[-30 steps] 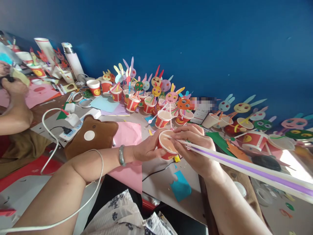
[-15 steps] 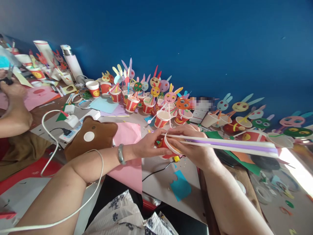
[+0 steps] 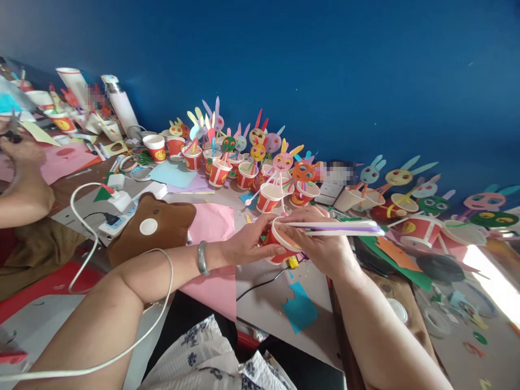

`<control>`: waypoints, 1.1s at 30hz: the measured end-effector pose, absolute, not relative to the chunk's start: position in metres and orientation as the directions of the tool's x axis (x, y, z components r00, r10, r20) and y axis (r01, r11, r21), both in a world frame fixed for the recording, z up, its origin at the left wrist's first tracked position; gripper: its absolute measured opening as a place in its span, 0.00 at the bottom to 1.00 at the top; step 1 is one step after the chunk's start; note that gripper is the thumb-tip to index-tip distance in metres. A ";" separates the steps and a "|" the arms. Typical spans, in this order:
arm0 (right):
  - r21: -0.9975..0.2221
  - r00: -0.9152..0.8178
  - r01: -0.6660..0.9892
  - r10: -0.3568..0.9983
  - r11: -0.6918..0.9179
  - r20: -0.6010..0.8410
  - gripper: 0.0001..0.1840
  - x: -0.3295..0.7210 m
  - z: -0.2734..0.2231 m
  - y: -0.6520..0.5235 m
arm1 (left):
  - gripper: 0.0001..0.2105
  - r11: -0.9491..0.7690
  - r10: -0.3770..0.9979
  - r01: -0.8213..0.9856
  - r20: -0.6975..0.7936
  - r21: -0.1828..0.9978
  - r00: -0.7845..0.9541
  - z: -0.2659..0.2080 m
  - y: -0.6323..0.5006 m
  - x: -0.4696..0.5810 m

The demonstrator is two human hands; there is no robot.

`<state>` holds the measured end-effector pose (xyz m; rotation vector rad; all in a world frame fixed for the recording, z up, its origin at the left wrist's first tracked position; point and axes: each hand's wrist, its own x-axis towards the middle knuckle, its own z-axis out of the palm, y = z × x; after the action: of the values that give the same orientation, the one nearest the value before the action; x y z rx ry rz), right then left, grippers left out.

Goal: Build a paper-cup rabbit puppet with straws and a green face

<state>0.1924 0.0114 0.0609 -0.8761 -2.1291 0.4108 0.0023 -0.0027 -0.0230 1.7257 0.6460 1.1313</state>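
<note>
Around the side of a red and white paper cup (image 3: 274, 238), my left hand (image 3: 249, 244) is closed; the cup lies tilted with its mouth toward the right. My right hand (image 3: 323, 246) has its fingers at the cup's mouth. Long thin white and lilac strips (image 3: 345, 228), perhaps straws, stick out of the mouth and run to the right past that hand's fingers. Its fingertips and the strips' inner ends are hidden inside the cup. Just behind stands a paper cup (image 3: 268, 198) with a pink rabbit face (image 3: 283, 161) on sticks.
Several cups with rabbit faces line the blue wall (image 3: 260, 65). A brown bear-shaped pad (image 3: 150, 227), pink paper (image 3: 213, 227) and a white cable (image 3: 73, 227) lie left. A blue paper scrap (image 3: 299, 307) lies in front. Another person's hand (image 3: 20, 146) holds scissors at far left.
The white and lilac strips now reach much less far to the right. My right hand has shifted slightly; my left hand stays on the cup.
</note>
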 end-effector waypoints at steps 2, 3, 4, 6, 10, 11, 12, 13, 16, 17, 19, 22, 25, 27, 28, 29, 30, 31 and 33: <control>-0.571 -0.453 0.425 0.711 0.702 0.538 0.09 0.192 0.060 0.012 | 0.31 -0.424 0.813 -0.045 0.402 0.905 0.421 -0.023 -0.002 0.002; -0.595 -0.443 0.416 0.725 0.688 0.527 0.10 0.193 0.060 0.012 | 0.31 -0.422 0.820 -0.039 0.400 0.906 0.408 -0.022 -0.002 0.002; -0.623 -0.431 0.409 0.743 0.666 0.512 0.12 0.194 0.059 0.013 | 0.30 -0.415 0.829 -0.045 0.398 0.909 0.394 -0.022 -0.001 0.001; -0.668 -0.387 0.405 0.779 0.624 0.494 0.19 0.196 0.059 0.015 | 0.30 -0.388 0.851 -0.083 0.392 0.918 0.349 -0.019 0.001 0.002; -0.681 -0.308 0.402 0.791 0.612 0.529 0.35 0.200 0.058 0.020 | 0.29 -0.343 0.913 -0.164 0.370 0.925 0.173 -0.015 0.006 0.004; -0.684 -0.326 0.403 0.794 0.608 0.514 0.41 0.201 0.057 0.021 | 0.28 -0.331 0.923 -0.182 0.358 0.926 0.139 -0.013 0.007 0.004; -0.688 -0.358 0.410 0.799 0.599 0.482 0.46 0.200 0.056 0.022 | 0.28 -0.317 0.931 -0.201 0.344 0.927 0.121 -0.012 0.008 0.005; -0.690 -0.393 0.430 0.809 0.582 0.437 0.50 0.199 0.054 0.023 | 0.28 -0.298 0.937 -0.219 0.328 0.929 0.118 -0.010 0.009 0.005; -0.689 -0.430 0.506 0.844 0.519 0.321 0.53 0.195 0.044 0.025 | 0.26 -0.220 0.951 -0.258 0.266 0.941 0.160 -0.006 0.008 0.004; -0.696 -0.424 0.511 0.853 0.504 0.306 0.53 0.193 0.041 0.026 | 0.25 -0.180 0.954 -0.275 0.235 0.945 0.184 -0.005 0.008 0.003; -0.725 -0.416 0.478 0.855 0.496 0.310 0.51 0.190 0.034 0.029 | 0.26 -0.080 0.954 -0.316 0.164 0.946 0.250 -0.004 0.008 0.002; -0.740 -0.429 0.406 0.827 0.536 0.363 0.46 0.190 0.029 0.037 | 0.30 0.051 0.946 -0.322 0.057 0.945 0.318 -0.005 0.013 -0.002; -0.690 -0.430 0.450 0.815 0.567 0.389 0.43 0.194 0.027 0.044 | 0.37 0.060 0.965 -0.220 -0.001 0.974 0.261 -0.009 0.020 -0.005; -0.641 -0.442 0.507 0.812 0.577 0.381 0.43 0.196 0.026 0.046 | 0.40 -0.084 0.984 -0.128 0.103 0.988 0.144 -0.010 0.023 -0.007; -0.616 -0.459 0.526 0.806 0.586 0.374 0.43 0.196 0.025 0.047 | 0.40 -0.193 0.977 -0.073 0.199 0.978 0.082 -0.010 0.024 -0.008; -0.596 -0.481 0.536 0.796 0.598 0.367 0.44 0.196 0.025 0.048 | 0.38 -0.301 0.953 -0.012 0.301 0.954 0.032 -0.009 0.024 -0.010; -0.579 -0.505 0.536 0.783 0.614 0.364 0.44 0.195 0.024 0.048 | 0.35 -0.389 0.921 0.048 0.390 0.920 0.003 -0.007 0.024 -0.012; -0.565 -0.529 0.530 0.767 0.632 0.363 0.44 0.195 0.024 0.048 | 0.30 -0.456 0.889 0.102 0.458 0.884 -0.003 -0.004 0.024 -0.014; -0.540 -0.567 0.512 0.735 0.668 0.371 0.44 0.194 0.022 0.048 | 0.19 -0.548 0.833 0.192 0.553 0.814 0.033 0.001 0.024 -0.018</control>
<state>0.1943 0.0480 0.0225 -0.9599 -2.3024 0.5051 -0.0179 0.0240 0.0011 1.7807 1.0369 1.5521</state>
